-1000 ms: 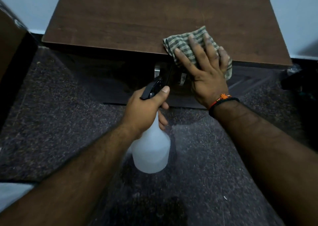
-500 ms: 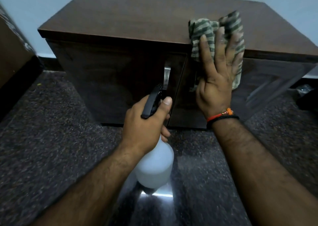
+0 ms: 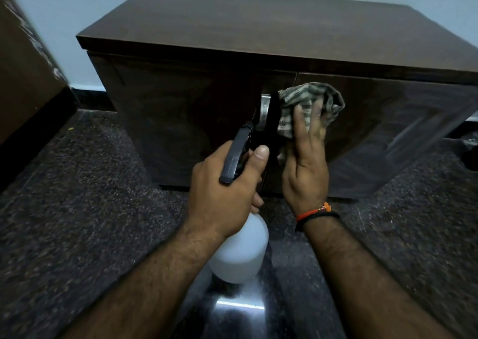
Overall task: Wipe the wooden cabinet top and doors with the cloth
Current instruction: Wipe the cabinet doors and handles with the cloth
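A dark wooden cabinet point(image 3: 258, 26) stands on the floor against a pale wall, with two front doors and a metal handle point(image 3: 265, 108) near their meeting edge. My right hand point(image 3: 305, 157) presses a green-and-white striped cloth point(image 3: 307, 101) flat against the upper left part of the right door point(image 3: 382, 132), fingers pointing up. My left hand point(image 3: 227, 191) grips a white spray bottle point(image 3: 240, 253) by its black trigger head point(image 3: 238, 152), held just in front of the left door point(image 3: 181, 121).
Dark speckled stone floor point(image 3: 77, 196) surrounds the cabinet. A brown piece of furniture point(image 3: 23, 75) stands at the left edge. A dark object point(image 3: 470, 155) lies on the floor at the far right.
My right hand slid the cloth down from the cabinet's top front edge onto the right door. The view dropped lower, showing more of the doors. The bottle stayed in my left hand.
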